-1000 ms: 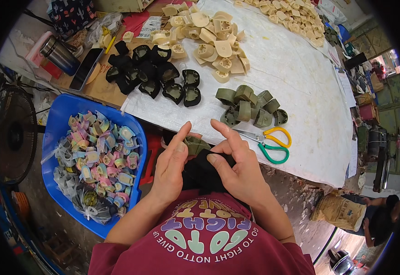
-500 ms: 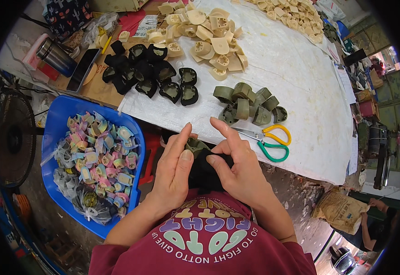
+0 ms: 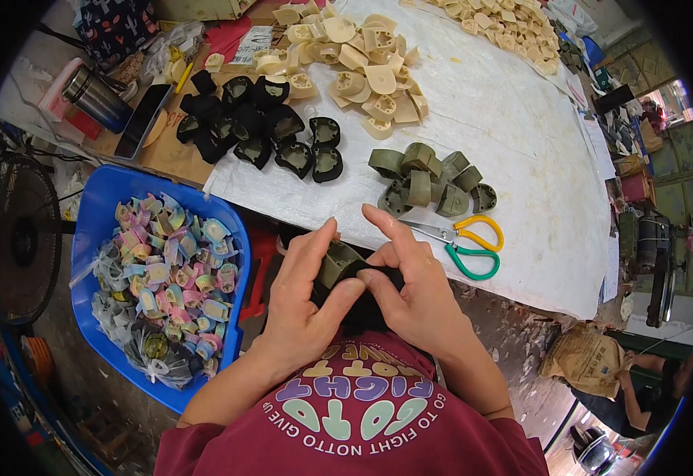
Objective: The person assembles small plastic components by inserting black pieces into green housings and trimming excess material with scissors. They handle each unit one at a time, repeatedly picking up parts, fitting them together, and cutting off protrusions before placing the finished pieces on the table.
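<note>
Head view, looking down, showed both hands close together in front of the near edge of the white-covered desk (image 3: pixel 530 186), not above its top. Left hand (image 3: pixel 303 289) held an olive-green moulded piece (image 3: pixel 337 263), with its thumb reaching across toward the other thumb. Right hand (image 3: pixel 419 292) was narrow in the thumb and bent fingers, pinching black material (image 3: pixel 391 274) against the piece, while its index finger stood out straight. How far this material went around the piece, I could not tell, because the fingers hid it.

Under the held piece there was no desk, so, in my judgement, a weak grip of the left hand could let it drop toward the floor. If the right thumb slipped, the black material could come loose or sit crooked.

Scissors (image 3: pixel 451 236) lay at the near edge, blades toward the right hand; a careless swing of this hand could touch the metal or push them off. Loose green pieces (image 3: pixel 420 188) lay just beyond the scissors. Black-covered pieces (image 3: pixel 255 151) were grouped near the left corner, beside cream pieces (image 3: pixel 381 79), and mixing could happen if one pile was bumped.
</note>
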A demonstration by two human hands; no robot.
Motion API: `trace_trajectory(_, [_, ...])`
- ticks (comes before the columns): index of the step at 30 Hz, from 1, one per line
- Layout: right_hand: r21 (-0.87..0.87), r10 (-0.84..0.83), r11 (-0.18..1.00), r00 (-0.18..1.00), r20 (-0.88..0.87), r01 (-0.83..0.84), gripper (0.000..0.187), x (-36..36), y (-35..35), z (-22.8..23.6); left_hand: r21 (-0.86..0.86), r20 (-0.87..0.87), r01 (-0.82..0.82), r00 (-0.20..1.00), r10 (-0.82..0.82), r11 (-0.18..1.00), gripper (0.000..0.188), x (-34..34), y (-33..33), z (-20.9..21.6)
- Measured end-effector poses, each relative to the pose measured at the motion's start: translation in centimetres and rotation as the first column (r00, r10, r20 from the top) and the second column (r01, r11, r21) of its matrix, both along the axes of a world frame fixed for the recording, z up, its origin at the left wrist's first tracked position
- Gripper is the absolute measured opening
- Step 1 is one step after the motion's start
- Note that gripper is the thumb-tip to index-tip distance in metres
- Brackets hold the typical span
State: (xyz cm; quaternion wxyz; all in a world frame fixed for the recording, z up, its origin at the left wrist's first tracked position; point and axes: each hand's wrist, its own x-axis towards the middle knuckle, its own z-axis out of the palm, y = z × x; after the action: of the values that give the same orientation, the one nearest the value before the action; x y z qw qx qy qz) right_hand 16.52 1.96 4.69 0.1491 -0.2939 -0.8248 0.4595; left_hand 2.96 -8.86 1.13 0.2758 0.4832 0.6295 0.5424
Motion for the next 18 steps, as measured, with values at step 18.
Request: trace_trajectory(18, [-0.880,-0.321,0.443,0.886,-0.335,-0.172,0.058,1.5,-3.3,-6.4,0.191,0.612,-0.103,0.790,-0.037,0.976,0.067,1.4,0.3,-0.6])
